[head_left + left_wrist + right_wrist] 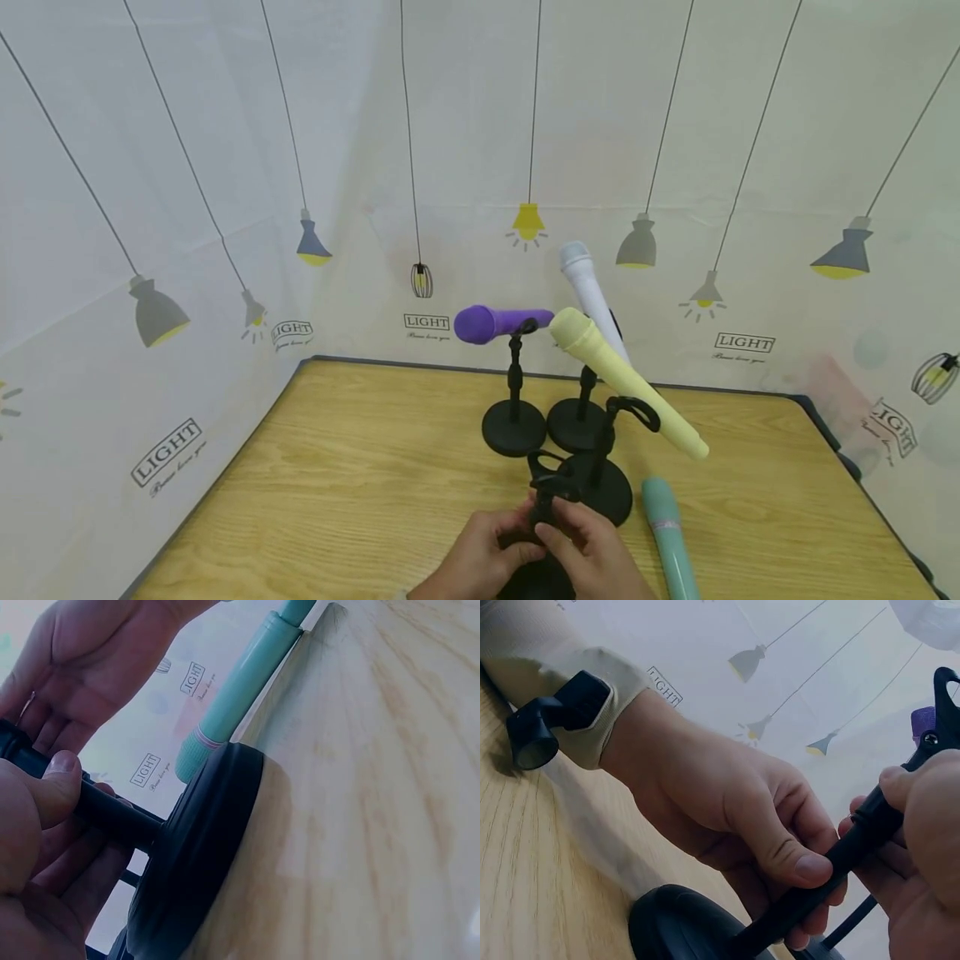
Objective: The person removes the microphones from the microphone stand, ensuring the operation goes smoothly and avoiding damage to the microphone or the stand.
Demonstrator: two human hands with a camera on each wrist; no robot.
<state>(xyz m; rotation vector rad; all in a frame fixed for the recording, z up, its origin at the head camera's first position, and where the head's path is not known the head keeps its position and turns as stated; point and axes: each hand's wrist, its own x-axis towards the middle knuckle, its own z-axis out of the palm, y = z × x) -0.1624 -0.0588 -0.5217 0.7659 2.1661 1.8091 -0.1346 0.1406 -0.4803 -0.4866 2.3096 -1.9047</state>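
Both hands are on a black tabletop microphone stand (120,817) at the near edge of the head view. My left hand (483,550) grips its pole low down, thumb along the shaft and fingers curled round it. Higher up, just below the clip (551,479), my right hand (592,546) pinches the pole between thumb and fingers. The round base (206,847) stands at the wooden tabletop, partly hidden by the hands in the head view. No microphone sits in this clip. A teal microphone (667,533) lies on the table beside my right hand.
Behind the hands, three stands hold microphones: purple (498,322), white (596,292) and yellow (637,383). The yellow one's base (607,492) is closest to the hands. A lamp-print cloth wall (480,167) encloses the table (360,450) at the back and sides.
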